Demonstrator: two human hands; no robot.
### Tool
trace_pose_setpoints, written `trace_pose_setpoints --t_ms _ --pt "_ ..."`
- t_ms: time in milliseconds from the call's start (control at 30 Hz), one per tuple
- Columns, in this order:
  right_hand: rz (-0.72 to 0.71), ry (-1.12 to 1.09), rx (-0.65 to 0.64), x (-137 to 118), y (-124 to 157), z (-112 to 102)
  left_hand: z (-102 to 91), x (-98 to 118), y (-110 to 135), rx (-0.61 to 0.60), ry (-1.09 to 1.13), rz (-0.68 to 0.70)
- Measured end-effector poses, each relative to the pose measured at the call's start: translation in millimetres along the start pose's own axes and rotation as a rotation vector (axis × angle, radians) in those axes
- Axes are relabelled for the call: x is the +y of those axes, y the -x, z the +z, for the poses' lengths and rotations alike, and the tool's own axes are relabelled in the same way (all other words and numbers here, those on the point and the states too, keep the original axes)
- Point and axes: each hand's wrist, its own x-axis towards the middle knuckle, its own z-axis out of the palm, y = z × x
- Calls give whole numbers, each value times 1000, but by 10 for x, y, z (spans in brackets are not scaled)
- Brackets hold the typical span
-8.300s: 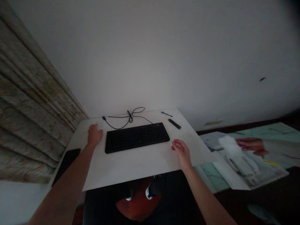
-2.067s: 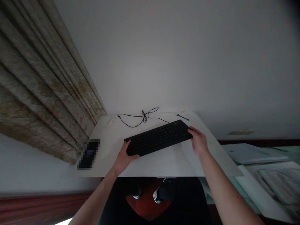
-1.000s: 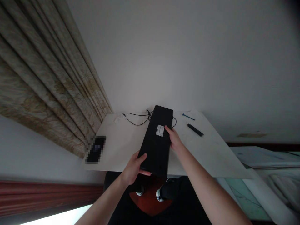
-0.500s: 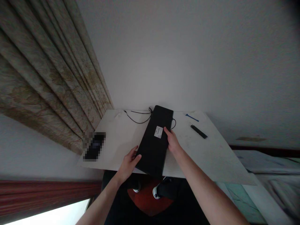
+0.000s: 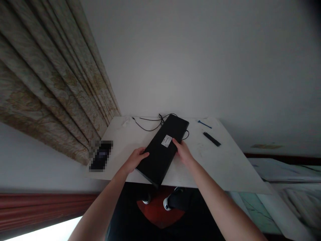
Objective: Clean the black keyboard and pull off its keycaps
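Keyboard: a black keyboard [image 5: 162, 150] is lying upside down on the white desk [image 5: 220, 170], its flat matte underside facing up and a small white sticker [image 5: 166, 141] showing near the middle.
Long axis: it is running diagonally, with the far end pointing up and right towards the wall and the near end pointing down and left, reaching the desk's front edge.
Left hand: my left hand [image 5: 135, 160] is holding the keyboard's left long edge, with the fingers close together and lying across the rim.
Right hand: my right hand [image 5: 183, 151] is gripping the opposite long edge just below the sticker, with the fingertips pressing onto the underside and the fingers narrowly spread.
Cable: a thin black cable [image 5: 147, 125] is curling across the back of the desk in loose, tangled loops, and a small loop is showing beside the keyboard's far right edge.
Desk items: a slim blue stick [image 5: 204, 124] and a dark oblong bar [image 5: 212, 139] are lying to the right, well apart from my hands; a pixelated black phone [image 5: 101, 156] is lying near the left edge.
Surroundings: a pleated, mottled beige curtain [image 5: 50, 83] is hanging at the left, beside a plain grey-white wall [image 5: 200, 67].
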Motion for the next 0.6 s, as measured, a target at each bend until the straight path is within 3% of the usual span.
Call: trace_pose_setpoints --t_ms 67,133,233,267,367,467,533,600 --pt "6 231 -6 -56 -23 -80 -15 39 -41 -28 16 -29" --pt "-80 540 63 -113 -41 -148 -45 70 -73 -53 15 -61" --pt "-430 989 264 -162 -31 -170 -91 94 -105 -66 9 -92" --pt "-565 1092 278 -158 -13 -151 -102 97 -111 -69 6 -98" --pt "-833 1268 84 -76 78 -35 -118 103 -126 -81 -15 -93" --pt "-825 1386 -151 50 177 76 -128 107 -147 -96 -46 -70" --pt "-782 1433 -179 107 213 106 -139 113 -167 -105 -70 -57" --pt "-776 1439 -110 128 219 104 -155 132 -191 -111 -105 -39"
